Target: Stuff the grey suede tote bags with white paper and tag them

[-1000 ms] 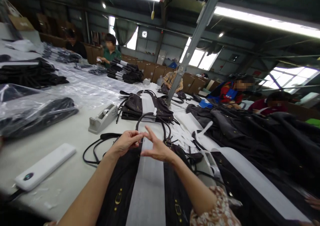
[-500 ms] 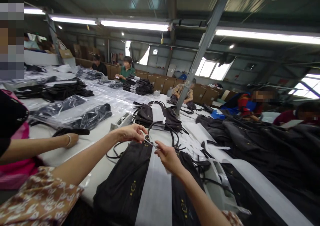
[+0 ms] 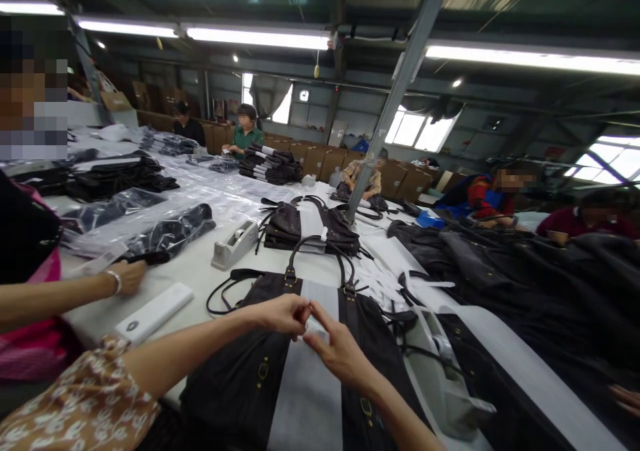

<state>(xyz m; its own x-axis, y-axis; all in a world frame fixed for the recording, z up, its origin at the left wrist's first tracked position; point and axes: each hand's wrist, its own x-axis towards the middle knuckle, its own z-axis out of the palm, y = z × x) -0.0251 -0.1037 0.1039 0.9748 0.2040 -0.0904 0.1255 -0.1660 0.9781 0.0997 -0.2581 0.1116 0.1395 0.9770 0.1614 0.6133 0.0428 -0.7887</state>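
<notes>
A black handbag [image 3: 235, 364] lies flat before me, with a pale paper strip [image 3: 307, 398] running down its middle and its handles [image 3: 291, 264] pointing away. Above the strip my left hand [image 3: 290, 314] is closed, its fingertips pinched together. My right hand [image 3: 333, 344] meets it there, thumb and forefinger curved around a small whitish piece [image 3: 316, 328] that looks like clear tape or film. Which fingers grip that piece is partly hidden.
Tape dispensers stand behind the bag [image 3: 235, 244] and at its right [image 3: 435, 371]. A white box [image 3: 154, 311] lies left, near a co-worker's hand [image 3: 131, 276]. More black bags [image 3: 315, 228] lie behind; a metal post [image 3: 395, 104] rises beyond.
Both my hands have moved down from the handle base to the middle strip and come together. The co-worker's hand at the left has shifted slightly left, and the white box now shows.
</notes>
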